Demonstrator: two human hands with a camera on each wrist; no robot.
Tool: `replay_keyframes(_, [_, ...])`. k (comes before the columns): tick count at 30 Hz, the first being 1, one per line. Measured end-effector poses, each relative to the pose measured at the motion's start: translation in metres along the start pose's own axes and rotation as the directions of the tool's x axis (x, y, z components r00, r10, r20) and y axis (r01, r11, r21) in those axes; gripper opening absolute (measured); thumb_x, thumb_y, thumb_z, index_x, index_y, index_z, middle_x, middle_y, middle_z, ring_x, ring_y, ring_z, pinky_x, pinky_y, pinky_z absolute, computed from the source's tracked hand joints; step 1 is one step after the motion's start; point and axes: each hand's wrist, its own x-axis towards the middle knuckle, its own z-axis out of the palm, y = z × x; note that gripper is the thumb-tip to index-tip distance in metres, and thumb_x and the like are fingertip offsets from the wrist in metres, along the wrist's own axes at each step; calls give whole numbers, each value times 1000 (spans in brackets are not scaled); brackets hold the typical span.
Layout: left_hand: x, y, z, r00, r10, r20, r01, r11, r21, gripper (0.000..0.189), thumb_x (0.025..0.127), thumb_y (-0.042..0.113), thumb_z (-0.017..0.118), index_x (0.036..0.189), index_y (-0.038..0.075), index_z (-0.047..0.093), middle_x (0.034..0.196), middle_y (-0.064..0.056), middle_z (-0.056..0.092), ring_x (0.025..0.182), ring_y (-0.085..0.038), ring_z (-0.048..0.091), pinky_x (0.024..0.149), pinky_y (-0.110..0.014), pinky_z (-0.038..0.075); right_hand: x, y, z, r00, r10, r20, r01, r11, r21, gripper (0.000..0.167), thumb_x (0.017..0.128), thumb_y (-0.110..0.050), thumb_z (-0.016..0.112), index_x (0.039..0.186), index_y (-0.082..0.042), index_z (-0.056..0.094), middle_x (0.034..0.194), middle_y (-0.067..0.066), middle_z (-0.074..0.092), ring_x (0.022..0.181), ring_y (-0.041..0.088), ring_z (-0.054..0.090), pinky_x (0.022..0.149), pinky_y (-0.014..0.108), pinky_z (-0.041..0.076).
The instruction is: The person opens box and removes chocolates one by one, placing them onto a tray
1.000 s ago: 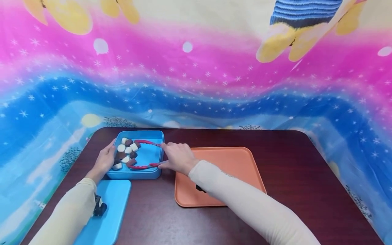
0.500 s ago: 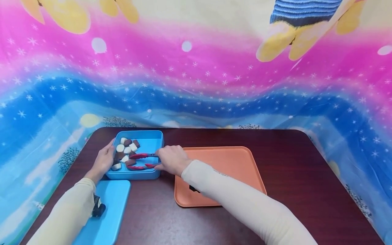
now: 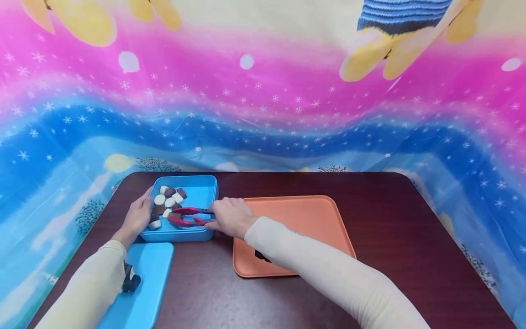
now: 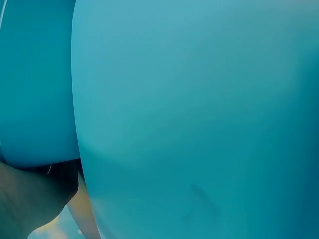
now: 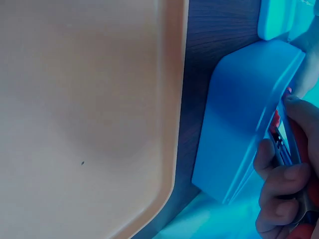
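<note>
A light blue box (image 3: 197, 235) stands at the back left of the table, with several white and brown marshmallow-like pieces (image 3: 160, 199) heaped in its left part. My left hand (image 3: 137, 218) holds the box by its left side; its fingertips are partly hidden. My right hand (image 3: 232, 215) grips a pair of tongs (image 3: 191, 211) with red tips, reaching over the box's right wall. The tong tips are around a brown piece (image 3: 175, 216) near the front of the heap. In the right wrist view, curled fingers (image 5: 284, 179) wrap the tongs' handle.
An orange tray (image 3: 296, 214) lies right of the box, under my right forearm. The blue lid (image 3: 152, 274) lies in front of the box at the left, partly under my left sleeve. A printed cloth (image 3: 263, 128) hangs behind the dark table (image 3: 222, 283).
The tongs, wide apart a second ago, have narrowed around the brown piece as my right hand squeezes them. My left hand stays at the box.
</note>
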Motion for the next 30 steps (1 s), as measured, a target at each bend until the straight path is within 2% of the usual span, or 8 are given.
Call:
replay_keyframes(8, [-3, 0, -1, 999, -16, 32, 17, 1000, -20, 59, 111, 41, 11, 163, 15, 0, 168, -25, 6, 154, -53, 8, 120, -74, 14, -6, -1, -6, 999, 31, -35, -28, 996, 80, 46, 89, -53, 73, 125, -24, 74, 78, -9, 69, 58, 8, 55, 42, 21, 43])
replay_keyframes(13, [-4, 1, 0, 999, -37, 36, 38, 999, -23, 58, 111, 42, 11, 163, 17, -1, 168, -25, 5, 154, -53, 7, 119, -75, 13, -14, -1, -9, 998, 47, -38, -43, 992, 117, 52, 89, -52, 73, 133, -25, 69, 76, -8, 68, 56, 9, 53, 40, 21, 38])
replay_keyframes(15, [-3, 1, 0, 999, -30, 35, 31, 999, -16, 58, 111, 41, 11, 163, 17, -1, 168, -25, 6, 153, -54, 8, 118, -76, 14, -17, 2, -10, 998, 52, -46, -45, 989, 140, 53, 89, -52, 73, 134, -25, 68, 72, -8, 65, 54, 10, 52, 39, 21, 35])
replay_keyframes(21, [-5, 1, 1, 999, -22, 43, 23, 1000, -14, 58, 111, 43, 12, 163, 20, -1, 168, -27, 8, 152, -55, 11, 116, -78, 17, -24, 11, -15, 995, 81, -53, -64, 962, 267, 53, 88, -50, 75, 131, -20, 71, 79, -7, 69, 54, 11, 53, 42, 21, 40])
replay_keyframes(23, [-4, 0, 2, 999, -15, 46, 16, 1000, -17, 59, 111, 43, 11, 163, 19, -2, 168, -26, 8, 152, -55, 11, 117, -78, 16, -27, 14, -17, 994, 96, -54, -75, 950, 304, 53, 88, -49, 75, 131, -19, 71, 77, -6, 69, 53, 12, 52, 42, 21, 39])
replay_keyframes(27, [-4, -1, 2, 999, -1, 45, 2, 1000, -14, 59, 111, 42, 11, 163, 16, -2, 168, -27, 8, 152, -55, 11, 118, -76, 16, -32, 19, -17, 991, 108, -75, -78, 942, 326, 52, 90, -49, 74, 132, -17, 70, 66, -5, 62, 48, 13, 48, 40, 21, 34])
replay_keyframes(30, [-4, 0, 2, 999, -1, 40, 2, 1000, -13, 59, 111, 42, 11, 163, 16, -2, 168, -27, 8, 152, -55, 11, 118, -76, 16, -36, 23, -16, 989, 114, -96, -78, 945, 317, 53, 90, -50, 73, 133, -19, 69, 68, -6, 60, 49, 12, 47, 40, 21, 33])
